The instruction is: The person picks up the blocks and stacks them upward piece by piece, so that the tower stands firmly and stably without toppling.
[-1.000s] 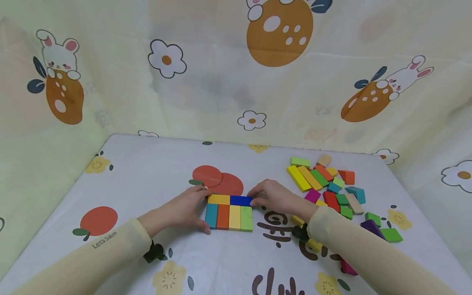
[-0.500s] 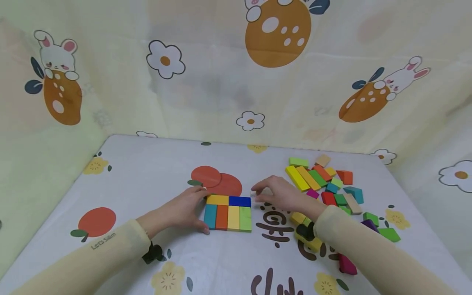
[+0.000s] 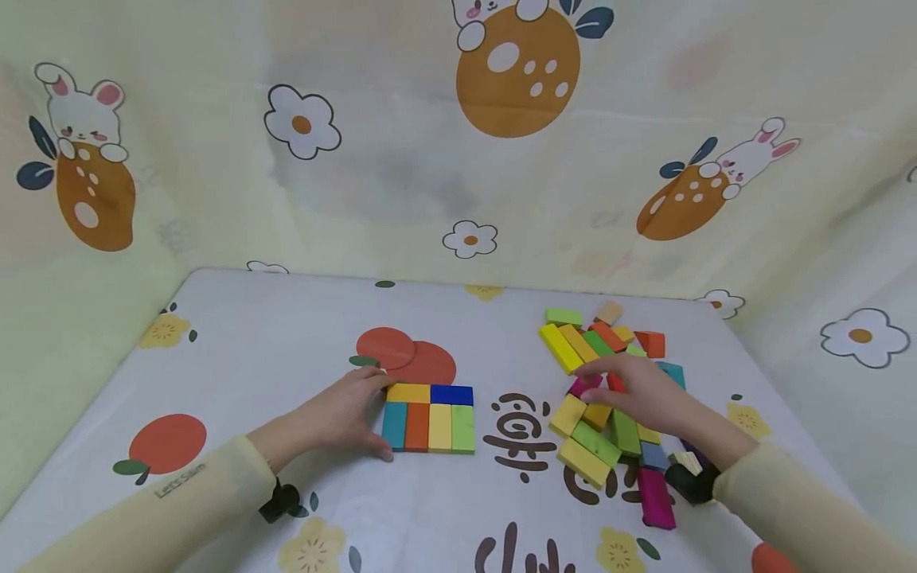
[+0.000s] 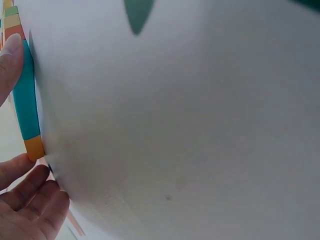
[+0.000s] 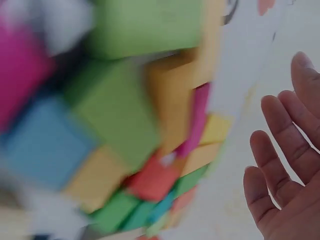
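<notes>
Coloured wooden building blocks lie in a flat rectangle on the table. A yellow block (image 3: 408, 393) and a blue block (image 3: 452, 395) form its far row. The near row has a teal block (image 3: 394, 426), an orange-red block (image 3: 417, 427), a pale yellow block (image 3: 440, 428) and a light green block (image 3: 462, 429). My left hand (image 3: 342, 414) holds the rectangle's left side, thumb at the near corner and forefinger at the far one. My right hand (image 3: 641, 390) hovers over the loose pile, fingers loosely spread and holding nothing in the right wrist view.
Around my right hand lie several loose blocks, among them a long yellow block (image 3: 561, 348), a magenta block (image 3: 656, 497) and a green block (image 3: 596, 443). The white patterned tabletop (image 3: 286, 334) meets a printed curtain (image 3: 387, 191) behind.
My right hand has left the blue block's end and moved right, over the loose pile. My left hand stays at the rectangle. The head view has shifted slightly right.
</notes>
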The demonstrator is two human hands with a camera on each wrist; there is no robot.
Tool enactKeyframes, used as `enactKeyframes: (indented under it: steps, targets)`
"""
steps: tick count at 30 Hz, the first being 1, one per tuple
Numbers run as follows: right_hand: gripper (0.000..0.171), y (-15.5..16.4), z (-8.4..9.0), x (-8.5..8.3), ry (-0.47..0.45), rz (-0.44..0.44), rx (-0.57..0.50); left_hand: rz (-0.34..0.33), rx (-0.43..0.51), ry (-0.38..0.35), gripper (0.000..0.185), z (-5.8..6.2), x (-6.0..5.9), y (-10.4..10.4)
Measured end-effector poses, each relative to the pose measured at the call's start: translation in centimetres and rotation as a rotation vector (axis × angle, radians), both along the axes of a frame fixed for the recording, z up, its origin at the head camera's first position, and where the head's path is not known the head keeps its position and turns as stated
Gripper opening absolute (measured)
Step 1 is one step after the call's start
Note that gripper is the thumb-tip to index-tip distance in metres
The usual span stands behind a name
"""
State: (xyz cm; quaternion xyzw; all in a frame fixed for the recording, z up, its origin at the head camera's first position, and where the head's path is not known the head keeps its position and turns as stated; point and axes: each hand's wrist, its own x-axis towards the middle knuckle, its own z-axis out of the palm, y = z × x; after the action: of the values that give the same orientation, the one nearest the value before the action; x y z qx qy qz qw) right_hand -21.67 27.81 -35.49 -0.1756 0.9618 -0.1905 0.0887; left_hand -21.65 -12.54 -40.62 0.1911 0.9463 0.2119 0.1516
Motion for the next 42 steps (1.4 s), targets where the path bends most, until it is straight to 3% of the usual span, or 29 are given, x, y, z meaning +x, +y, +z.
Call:
enactKeyframes:
  steps: [9,17,22,32,38,42]
  targets:
    - [0.039,3.4,-3.0,3.9,-0.107,-0.081,0.104,0.001,0.005,0.005,0.099,-0.2,0.2,-0.2]
    - [0.037,3.5,-4.5,5.4,0.052,-0.029,0.229,0.003,-0.001,0.003,0.1,-0.2,0.2,-0.2]
    - [0.036,3.0,-4.4,5.8,0.12,-0.008,0.278,-0.001,0.003,-0.003,0.101,-0.3,0.2,-0.2]
    - [0.037,2.9,-4.7,5.7,0.144,-0.028,0.299,-0.006,-0.004,0.003,0.1,-0.2,0.1,-0.3]
    - [0.038,2.3,-2.5,5.8,0.204,-0.075,0.266,-0.001,0.003,-0.008,0.1,-0.3,0.1,-0.2]
    - [0.035,-0.2,-1.0,6.1,0.249,-0.01,0.215,-0.005,-0.005,-0.001,0.101,-0.5,0.1,-0.2]
